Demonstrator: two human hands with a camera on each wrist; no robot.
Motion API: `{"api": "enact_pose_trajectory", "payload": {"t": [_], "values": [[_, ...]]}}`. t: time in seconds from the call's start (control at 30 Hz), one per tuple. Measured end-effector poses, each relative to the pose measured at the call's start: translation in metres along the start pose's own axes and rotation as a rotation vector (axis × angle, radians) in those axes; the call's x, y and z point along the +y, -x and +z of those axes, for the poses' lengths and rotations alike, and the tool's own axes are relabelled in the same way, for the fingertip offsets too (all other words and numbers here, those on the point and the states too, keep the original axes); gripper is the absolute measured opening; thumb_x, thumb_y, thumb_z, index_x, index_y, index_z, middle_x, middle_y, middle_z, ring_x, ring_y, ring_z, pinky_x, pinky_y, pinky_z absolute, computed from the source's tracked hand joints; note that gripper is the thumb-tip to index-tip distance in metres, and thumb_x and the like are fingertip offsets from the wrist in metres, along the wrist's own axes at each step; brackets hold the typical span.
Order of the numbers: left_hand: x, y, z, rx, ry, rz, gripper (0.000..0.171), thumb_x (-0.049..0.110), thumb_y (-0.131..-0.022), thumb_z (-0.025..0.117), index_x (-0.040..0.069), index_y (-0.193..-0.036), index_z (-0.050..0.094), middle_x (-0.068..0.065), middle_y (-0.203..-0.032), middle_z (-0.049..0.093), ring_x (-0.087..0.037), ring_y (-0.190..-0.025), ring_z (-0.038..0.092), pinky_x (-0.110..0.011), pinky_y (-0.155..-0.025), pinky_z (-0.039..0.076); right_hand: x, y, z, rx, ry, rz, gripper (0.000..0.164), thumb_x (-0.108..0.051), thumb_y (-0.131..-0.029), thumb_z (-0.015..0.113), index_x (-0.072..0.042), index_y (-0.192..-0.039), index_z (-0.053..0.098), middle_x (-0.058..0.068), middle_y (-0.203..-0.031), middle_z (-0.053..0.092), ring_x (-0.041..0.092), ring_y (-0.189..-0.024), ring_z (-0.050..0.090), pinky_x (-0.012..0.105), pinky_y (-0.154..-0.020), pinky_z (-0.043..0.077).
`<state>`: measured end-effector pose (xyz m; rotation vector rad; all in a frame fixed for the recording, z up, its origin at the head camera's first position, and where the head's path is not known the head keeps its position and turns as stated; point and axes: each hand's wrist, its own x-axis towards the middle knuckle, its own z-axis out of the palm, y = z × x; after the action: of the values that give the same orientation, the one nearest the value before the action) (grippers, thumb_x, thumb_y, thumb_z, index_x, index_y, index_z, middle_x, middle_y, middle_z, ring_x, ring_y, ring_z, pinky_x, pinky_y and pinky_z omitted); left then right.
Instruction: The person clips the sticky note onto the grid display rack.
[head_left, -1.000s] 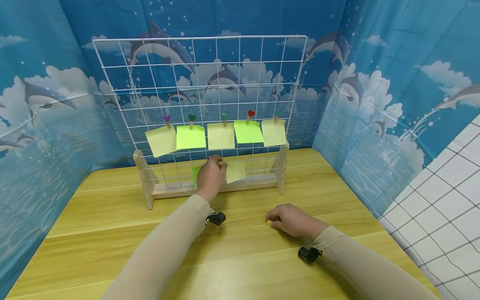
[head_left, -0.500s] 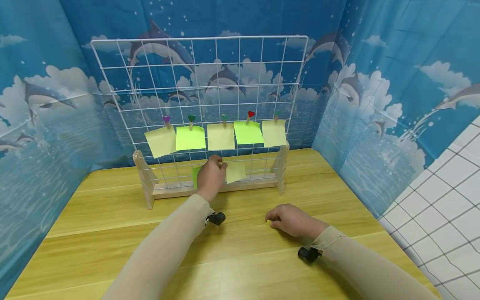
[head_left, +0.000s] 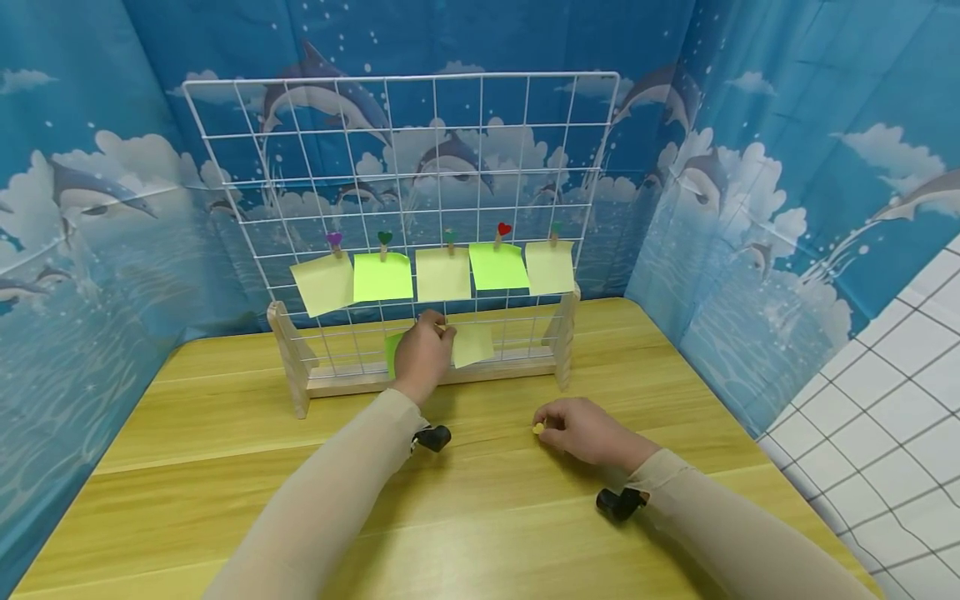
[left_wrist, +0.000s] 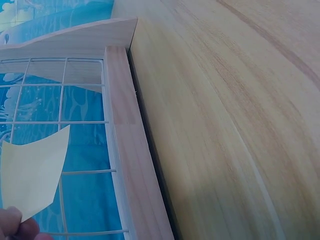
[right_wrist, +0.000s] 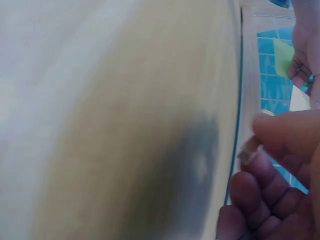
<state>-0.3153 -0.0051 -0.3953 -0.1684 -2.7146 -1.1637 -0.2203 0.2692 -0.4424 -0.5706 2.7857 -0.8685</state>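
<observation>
My left hand [head_left: 424, 354] pinches a pale yellow sticky note [head_left: 472, 345] by its edge, against the lower part of the white wire grid [head_left: 480, 167]. Beside that hand, a green sticky note [head_left: 392, 352] is partly hidden. In the left wrist view, the pale note [left_wrist: 35, 170] lies over the grid wires, with fingertips [left_wrist: 15, 222] at its corner. Over the table to the right, my right hand [head_left: 585, 432] pinches a small wooden clothespin [right_wrist: 248, 150] between thumb and fingers. Its yellow end shows in the head view.
Several yellow and green notes [head_left: 382, 277] hang in a row on the grid, held by heart-topped clothespins [head_left: 503, 230]. A wooden stand [head_left: 288, 358] carries the grid on the wooden table [head_left: 480, 517]. Dolphin-print curtains [head_left: 82, 250] surround the back and sides.
My right hand has risen slightly off its earlier spot, moving up in the head view with the clothespin. The left hand and its note have stayed in place.
</observation>
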Motion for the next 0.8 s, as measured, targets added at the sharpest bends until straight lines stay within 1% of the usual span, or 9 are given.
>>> {"api": "enact_pose_trajectory", "payload": {"t": [0.1,0.17,0.27,0.4,0.6,0.73,0.8], "values": [[0.0,0.0,-0.001,0.002,-0.003,-0.003,0.033,0.031,-0.109,0.06,0.008,-0.133,0.063,-0.008,-0.109,0.077,-0.021,-0.075,0.071,-0.036,-0.065,0.054,-0.004,-0.004,-0.003,0.071,-0.068,0.021,0.012,-0.011,-0.1,0.071,-0.011,-0.111,0.074,-0.004,-0.083,0.062,0.011,-0.073,0.055,0.025,-0.066,0.047],[0.001,0.001,-0.001,0.003,-0.006,-0.006,0.033,0.031,-0.109,0.059,0.009,-0.133,0.063,-0.007,-0.109,0.076,-0.021,-0.076,0.071,-0.036,-0.065,0.054,-0.008,-0.006,-0.006,0.117,-0.099,0.019,0.011,-0.01,-0.099,0.071,-0.009,-0.11,0.073,-0.001,-0.087,0.064,0.014,-0.079,0.056,0.025,-0.071,0.049],[0.0,0.001,-0.001,0.001,-0.008,-0.006,0.032,0.031,-0.109,0.059,0.009,-0.133,0.062,-0.007,-0.108,0.076,-0.02,-0.074,0.07,-0.036,-0.064,0.053,-0.013,-0.011,-0.01,0.176,-0.134,0.023,0.011,-0.009,-0.098,0.071,-0.008,-0.109,0.072,0.001,-0.092,0.067,0.015,-0.084,0.057,0.026,-0.074,0.05],[0.0,0.002,-0.001,-0.001,-0.008,-0.002,0.032,0.031,-0.109,0.059,0.009,-0.133,0.062,-0.007,-0.108,0.077,-0.019,-0.071,0.069,-0.034,-0.06,0.051,-0.022,-0.019,-0.013,0.239,-0.165,0.041,0.009,-0.012,-0.099,0.072,-0.009,-0.107,0.072,0.003,-0.095,0.07,0.016,-0.084,0.058,0.027,-0.075,0.05],[0.0,0.002,0.0,-0.001,-0.001,-0.007,0.032,0.03,-0.109,0.059,0.009,-0.133,0.062,-0.008,-0.108,0.077,-0.018,-0.071,0.07,-0.034,-0.061,0.052,-0.037,-0.034,-0.013,0.319,-0.235,0.061,0.013,-0.02,-0.103,0.07,-0.011,-0.113,0.073,0.004,-0.105,0.073,0.019,-0.091,0.062,0.031,-0.079,0.053],[0.0,0.002,0.0,0.003,-0.004,-0.008,0.032,0.029,-0.109,0.06,0.009,-0.133,0.062,-0.007,-0.106,0.077,-0.018,-0.07,0.07,-0.034,-0.061,0.052,-0.045,-0.05,-0.016,0.404,-0.288,0.048,0.014,-0.019,-0.105,0.068,-0.01,-0.114,0.073,0.007,-0.104,0.072,0.02,-0.088,0.061,0.031,-0.076,0.053],[-0.001,0.001,0.001,0.004,-0.006,-0.005,0.031,0.029,-0.109,0.06,0.009,-0.133,0.062,-0.007,-0.106,0.077,-0.018,-0.07,0.069,-0.034,-0.06,0.052,-0.048,-0.058,-0.017,0.439,-0.294,0.036,0.015,-0.019,-0.105,0.067,-0.008,-0.113,0.072,0.008,-0.101,0.072,0.02,-0.084,0.06,0.03,-0.073,0.052]]}}
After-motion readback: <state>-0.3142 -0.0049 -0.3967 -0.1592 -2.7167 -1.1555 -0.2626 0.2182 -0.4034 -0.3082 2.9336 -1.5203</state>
